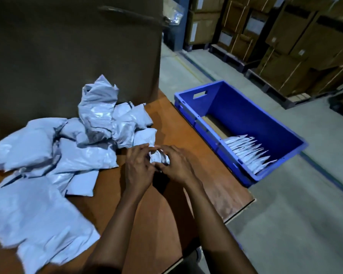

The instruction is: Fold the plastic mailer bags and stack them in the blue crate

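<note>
Both hands curled, left hand [139, 167], right hand [176, 165], pinching one small crumpled mailer bag [159, 158].

Left hand [138, 167] and right hand [177, 165] together pinch a small crumpled mailer bag [158, 157] above the brown bench [196, 151]. Loose mailer bags [53, 155] lie heaped at left; folded bags [248, 151] stand stacked in the blue crate [261, 115] beside the bench.

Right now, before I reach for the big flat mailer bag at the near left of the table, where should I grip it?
Likely its near right corner. The flat mailer bag lies spread on the table, and that corner juts onto bare wood, clear of the crumpled pile. Come from the right, low along the wood, and pinch the edge.
</note>
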{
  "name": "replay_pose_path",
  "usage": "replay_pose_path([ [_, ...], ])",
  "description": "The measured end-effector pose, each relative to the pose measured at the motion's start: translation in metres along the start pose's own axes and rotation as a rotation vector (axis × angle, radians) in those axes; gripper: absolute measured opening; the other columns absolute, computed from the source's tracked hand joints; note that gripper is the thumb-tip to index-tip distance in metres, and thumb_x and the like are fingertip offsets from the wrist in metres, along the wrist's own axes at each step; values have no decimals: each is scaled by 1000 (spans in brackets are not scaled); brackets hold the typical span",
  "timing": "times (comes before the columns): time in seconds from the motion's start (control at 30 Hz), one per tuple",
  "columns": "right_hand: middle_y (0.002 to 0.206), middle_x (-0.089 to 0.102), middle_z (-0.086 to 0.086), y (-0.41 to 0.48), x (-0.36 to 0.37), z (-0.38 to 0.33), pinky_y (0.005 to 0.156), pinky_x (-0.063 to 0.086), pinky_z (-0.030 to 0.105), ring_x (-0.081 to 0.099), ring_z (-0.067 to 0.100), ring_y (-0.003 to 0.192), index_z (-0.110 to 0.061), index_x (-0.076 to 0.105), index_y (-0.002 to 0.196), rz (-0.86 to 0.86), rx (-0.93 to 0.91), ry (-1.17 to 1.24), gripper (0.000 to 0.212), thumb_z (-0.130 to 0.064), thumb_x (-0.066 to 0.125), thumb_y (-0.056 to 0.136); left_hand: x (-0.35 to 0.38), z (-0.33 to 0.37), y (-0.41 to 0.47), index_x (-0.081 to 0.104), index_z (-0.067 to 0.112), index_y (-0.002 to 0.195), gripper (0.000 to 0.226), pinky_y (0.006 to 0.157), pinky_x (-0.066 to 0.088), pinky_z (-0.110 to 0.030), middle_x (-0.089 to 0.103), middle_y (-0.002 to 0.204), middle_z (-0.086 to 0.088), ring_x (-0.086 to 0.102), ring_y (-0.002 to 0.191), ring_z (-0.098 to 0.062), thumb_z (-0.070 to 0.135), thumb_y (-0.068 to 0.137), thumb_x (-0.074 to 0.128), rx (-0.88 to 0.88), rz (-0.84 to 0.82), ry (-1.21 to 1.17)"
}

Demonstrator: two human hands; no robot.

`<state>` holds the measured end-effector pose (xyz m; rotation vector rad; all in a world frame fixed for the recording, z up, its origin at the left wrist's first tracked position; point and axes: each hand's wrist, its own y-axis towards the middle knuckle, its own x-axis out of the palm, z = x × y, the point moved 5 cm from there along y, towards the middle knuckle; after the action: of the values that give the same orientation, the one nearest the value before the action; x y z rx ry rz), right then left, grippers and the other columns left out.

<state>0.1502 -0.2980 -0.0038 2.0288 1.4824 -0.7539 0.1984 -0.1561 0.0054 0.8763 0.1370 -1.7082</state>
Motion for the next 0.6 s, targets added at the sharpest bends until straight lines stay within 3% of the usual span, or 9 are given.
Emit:
replay_pose_path([
  [0.17,134,62,-4,-36,31,-13,105,46,26,55,8,127,-28,65,136,190,126,234,52,-38,78,87,-19,-18,-26,76,12,107,50,96,54,-35,70,116,0,63,112,-11,3,72,42,-104,29,-310],
  [0.23,128,66,-4,-53,29,-15,104,46,23,57,1,122,-24,72,122,305,122,249,37,-17,76,86,-25,-17,-36,77,14,101,48,94,54,-31,72,110,3,62,106,4,2,70,41,-134,45,-380],
  [0.33,118,69,-2,-78,13,-17,98,45,16,60,-1,117,-21,76,104,423,137,257,39,9,67,79,-27,-14,-54,77,15,98,50,93,54,-37,72,108,4,64,108,-4,-4,68,41,-121,65,-429],
  [0.47,110,74,-11,-100,-12,3,90,49,15,67,2,110,-23,74,96,483,204,420,46,17,56,85,-19,2,-68,77,20,111,51,104,44,-33,67,129,4,55,122,-21,0,77,45,71,65,-271],
  [0.53,104,75,-17,-108,-26,19,85,52,17,70,2,101,-26,72,97,513,241,458,48,18,55,88,-9,11,-66,72,31,126,49,114,27,-32,55,150,7,41,143,-22,8,88,51,185,-19,-96],
  [0.6,101,76,-10,-117,-40,36,81,54,20,71,7,95,-28,71,100,589,290,490,47,15,58,91,3,14,-65,60,41,141,46,121,14,-40,37,164,10,21,157,-20,22,100,52,263,-131,64],
])
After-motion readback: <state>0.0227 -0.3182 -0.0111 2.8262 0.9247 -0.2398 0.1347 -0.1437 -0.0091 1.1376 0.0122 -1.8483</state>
